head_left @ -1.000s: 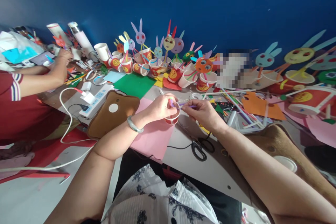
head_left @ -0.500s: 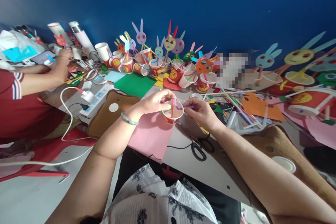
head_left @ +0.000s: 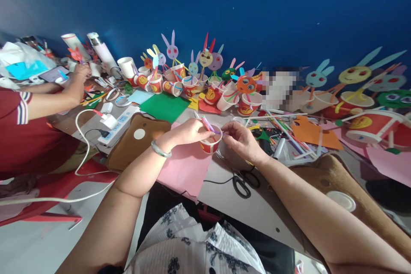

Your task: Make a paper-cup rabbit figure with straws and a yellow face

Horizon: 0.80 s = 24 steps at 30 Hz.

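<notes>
A red-and-white paper cup (head_left: 210,147) stands over the edge of a sheet of pink paper (head_left: 183,167). Over the cup's left rim, my left hand (head_left: 190,131) is closed around a small bunch of coloured straws (head_left: 208,125), pink and purple among them. My right hand (head_left: 241,138) is at the cup's right rim. Its thumb and forefinger pinch the end of a purple straw (head_left: 217,132) that reaches across the mouth of the cup. The fingers partly cover the straw ends.
Black-handled scissors (head_left: 241,186) lie close to my right forearm. Paper cups with rabbit-faced figures (head_left: 205,58) line the blue wall. Straws and an orange paper scrap (head_left: 316,132) lie at right. A power strip (head_left: 118,126) and a co-worker's arm (head_left: 61,98) are at left.
The straws in the cup now lean to the left and sit in my left hand's grasp, where they stood more upright before. My right fingers have shifted slightly, closer to the rim.
</notes>
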Available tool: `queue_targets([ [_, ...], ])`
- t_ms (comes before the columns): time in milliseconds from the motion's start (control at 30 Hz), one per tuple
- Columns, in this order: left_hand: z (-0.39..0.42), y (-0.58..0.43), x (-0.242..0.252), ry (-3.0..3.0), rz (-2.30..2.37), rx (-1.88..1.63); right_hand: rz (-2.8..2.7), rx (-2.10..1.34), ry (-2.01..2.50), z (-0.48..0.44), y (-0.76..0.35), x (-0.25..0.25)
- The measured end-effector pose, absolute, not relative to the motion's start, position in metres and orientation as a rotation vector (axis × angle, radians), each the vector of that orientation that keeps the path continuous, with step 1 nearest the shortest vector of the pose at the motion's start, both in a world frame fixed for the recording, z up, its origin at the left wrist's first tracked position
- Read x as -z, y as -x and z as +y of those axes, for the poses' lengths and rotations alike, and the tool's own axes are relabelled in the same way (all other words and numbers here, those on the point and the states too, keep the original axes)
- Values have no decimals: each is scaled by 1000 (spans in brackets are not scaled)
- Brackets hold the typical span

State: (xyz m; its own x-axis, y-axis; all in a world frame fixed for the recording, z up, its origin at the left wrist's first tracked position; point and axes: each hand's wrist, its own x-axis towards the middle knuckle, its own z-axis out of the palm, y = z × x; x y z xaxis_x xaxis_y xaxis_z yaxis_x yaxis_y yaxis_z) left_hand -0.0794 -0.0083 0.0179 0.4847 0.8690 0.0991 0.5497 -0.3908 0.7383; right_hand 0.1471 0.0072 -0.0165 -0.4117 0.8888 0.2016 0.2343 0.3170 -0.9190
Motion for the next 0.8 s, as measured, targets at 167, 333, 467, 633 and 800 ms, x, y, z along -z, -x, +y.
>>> queue_targets([
  [167, -6, 79, -14, -2110, 1132, -659, -1965, -995, 929, 2, -149, 17],
  [333, -5, 78, -11, -2093, 1084, -688, -2107, -784, 868, 3, -150, 19],
  [467, -3, 78, -9, -2122, 1092, -702, -2194, -643, 780, 6, -151, 17],
  [633, -2, 80, -12, -2062, 1073, -704, -2237, -573, 724, 9, -153, 15],
  [800, -1, 80, -12, -2010, 1064, -776, -2330, -499, 669, 11, -154, 14],
])
